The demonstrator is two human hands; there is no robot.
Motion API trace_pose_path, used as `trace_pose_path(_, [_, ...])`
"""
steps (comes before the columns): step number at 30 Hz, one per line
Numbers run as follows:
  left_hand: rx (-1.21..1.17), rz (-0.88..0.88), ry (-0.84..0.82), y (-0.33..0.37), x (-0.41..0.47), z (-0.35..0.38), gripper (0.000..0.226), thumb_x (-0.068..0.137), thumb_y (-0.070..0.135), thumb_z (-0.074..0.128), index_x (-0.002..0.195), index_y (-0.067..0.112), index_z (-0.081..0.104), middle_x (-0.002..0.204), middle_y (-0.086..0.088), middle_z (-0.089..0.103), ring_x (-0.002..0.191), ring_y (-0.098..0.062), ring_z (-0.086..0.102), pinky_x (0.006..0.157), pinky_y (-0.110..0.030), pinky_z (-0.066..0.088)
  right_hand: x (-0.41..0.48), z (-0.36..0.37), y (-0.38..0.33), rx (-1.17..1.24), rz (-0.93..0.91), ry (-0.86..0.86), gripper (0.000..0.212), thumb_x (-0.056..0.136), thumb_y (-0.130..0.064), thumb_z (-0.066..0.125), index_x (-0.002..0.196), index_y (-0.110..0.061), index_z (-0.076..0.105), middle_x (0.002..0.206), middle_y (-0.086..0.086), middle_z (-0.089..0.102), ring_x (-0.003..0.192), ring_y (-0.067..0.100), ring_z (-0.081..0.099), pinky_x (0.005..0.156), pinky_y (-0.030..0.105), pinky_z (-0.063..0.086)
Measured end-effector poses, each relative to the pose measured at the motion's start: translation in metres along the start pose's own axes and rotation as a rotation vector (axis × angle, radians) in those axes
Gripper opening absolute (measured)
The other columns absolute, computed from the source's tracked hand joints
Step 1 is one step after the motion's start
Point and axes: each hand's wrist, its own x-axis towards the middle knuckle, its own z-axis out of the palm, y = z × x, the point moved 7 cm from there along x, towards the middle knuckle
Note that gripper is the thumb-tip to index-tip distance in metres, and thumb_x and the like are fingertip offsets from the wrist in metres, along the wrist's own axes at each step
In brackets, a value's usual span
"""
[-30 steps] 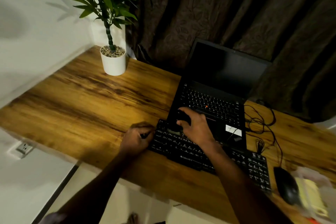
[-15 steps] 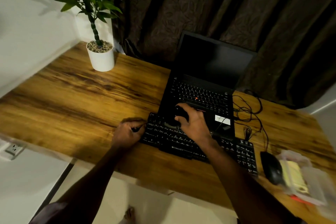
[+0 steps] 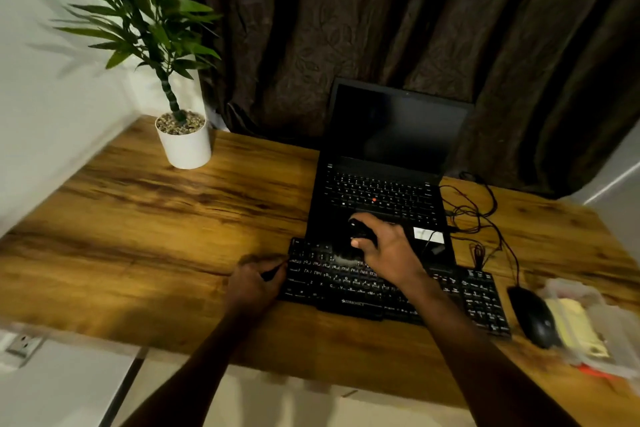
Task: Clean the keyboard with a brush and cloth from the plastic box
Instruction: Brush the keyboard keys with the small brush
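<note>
Left hand (image 3: 254,282) tight on the keyboard (image 3: 346,284) edge, right hand (image 3: 388,250) around a dark brush (image 3: 362,234), probably.

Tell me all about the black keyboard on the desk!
The keyboard is black, plastic-looking, with pale letters and a number pad at its right end. It lies flat on the wooden desk, its back edge against the laptop. The left hand grips its left end; the right hand holds a dark brush on its top rows.

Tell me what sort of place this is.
Probably a home desk workspace: a wooden desk against a dark curtain, carrying an open laptop, a separate keyboard and mouse, with a potted plant in the corner.
</note>
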Motion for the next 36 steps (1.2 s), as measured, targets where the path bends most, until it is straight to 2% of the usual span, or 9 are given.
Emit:
trace_pose_path(5, [0.003,0.02,0.007,0.004,-0.001,0.0,0.041,0.079,0.062,0.055,0.108,0.04,0.074,0.104,0.005,0.075,0.092,-0.014,0.071,0.082,-0.029,0.056,0.001,0.014,-0.01,0.042,0.028,-0.038,0.045,0.094,-0.024,0.064,0.127,-0.051,0.05,0.116,0.008,0.06,0.094,0.016,0.066,0.075,0.035,0.063])
trace_pose_path(10, [0.007,0.065,0.005,0.017,-0.004,-0.003,0.028,0.085,0.044,0.064,0.111,0.039,0.074,0.121,0.014,0.068,0.109,-0.005,0.063,0.09,-0.023,0.048,-0.006,-0.008,0.009,-0.07,0.077,-0.036,0.047,0.093,-0.021,0.064,0.126,-0.051,0.049,0.114,0.008,0.062,0.095,0.018,0.066,0.078,0.04,0.063])
trace_pose_path(12, [0.009,0.075,-0.003,0.018,-0.005,-0.003,0.026,0.088,0.038,0.067,0.113,0.041,0.072,0.123,0.017,0.066,0.109,-0.003,0.062,0.088,-0.022,0.047,-0.009,-0.012,0.011,-0.108,0.084,-0.026,0.047,0.094,-0.023,0.064,0.128,-0.049,0.047,0.114,0.007,0.061,0.098,0.019,0.064,0.082,0.041,0.061])
trace_pose_path(15, [-0.002,0.074,-0.021,0.015,-0.004,-0.002,0.031,0.085,0.049,0.059,0.114,0.044,0.07,0.123,0.018,0.066,0.109,-0.005,0.063,0.09,-0.027,0.051,-0.011,-0.01,0.004,-0.103,0.095,-0.004,0.045,0.095,-0.023,0.062,0.132,-0.043,0.049,0.109,0.002,0.056,0.098,0.016,0.057,0.086,0.037,0.057])
trace_pose_path(19, [-0.031,0.07,0.011,0.018,-0.004,-0.003,0.037,0.08,0.054,0.054,0.11,0.044,0.072,0.117,0.019,0.067,0.106,-0.006,0.065,0.091,-0.033,0.054,-0.013,-0.004,-0.005,-0.037,0.09,-0.002,0.046,0.093,-0.026,0.064,0.128,-0.05,0.047,0.115,0.006,0.061,0.106,0.025,0.06,0.087,0.047,0.059])
trace_pose_path(23, [-0.038,0.063,0.016,0.019,-0.006,-0.004,0.042,0.079,0.057,0.05,0.109,0.041,0.073,0.117,0.017,0.068,0.106,-0.008,0.065,0.09,-0.034,0.054,-0.022,-0.023,0.0,-0.112,0.084,0.027,0.044,0.094,-0.015,0.063,0.13,-0.036,0.051,0.104,-0.002,0.061,0.09,0.015,0.064,0.075,0.033,0.062])
trace_pose_path(26, [-0.015,0.07,0.0,0.016,-0.005,-0.002,0.041,0.081,0.057,0.049,0.111,0.044,0.071,0.118,0.019,0.067,0.105,-0.006,0.064,0.087,-0.032,0.055,-0.026,-0.034,0.004,-0.178,0.085,0.047,0.043,0.094,-0.013,0.064,0.131,-0.031,0.052,0.105,0.002,0.064,0.09,0.014,0.063,0.078,0.031,0.059])
trace_pose_path(32, [0.005,0.073,0.003,0.021,-0.006,-0.003,0.036,0.083,0.051,0.053,0.112,0.041,0.072,0.118,0.014,0.068,0.105,-0.008,0.064,0.086,-0.025,0.05,-0.023,-0.017,0.006,-0.072,0.115,0.027,0.051,0.092,-0.021,0.065,0.129,-0.052,0.046,0.119,0.008,0.059,0.105,0.023,0.061,0.08,0.045,0.062])
trace_pose_path(36, [0.005,0.065,-0.014,0.019,-0.006,-0.003,0.036,0.083,0.053,0.052,0.113,0.046,0.07,0.118,0.017,0.067,0.101,-0.006,0.064,0.084,-0.027,0.052,-0.026,-0.029,0.011,-0.09,0.134,0.025,0.049,0.093,-0.015,0.064,0.13,-0.044,0.048,0.116,0.004,0.059,0.099,0.02,0.063,0.075,0.038,0.063])
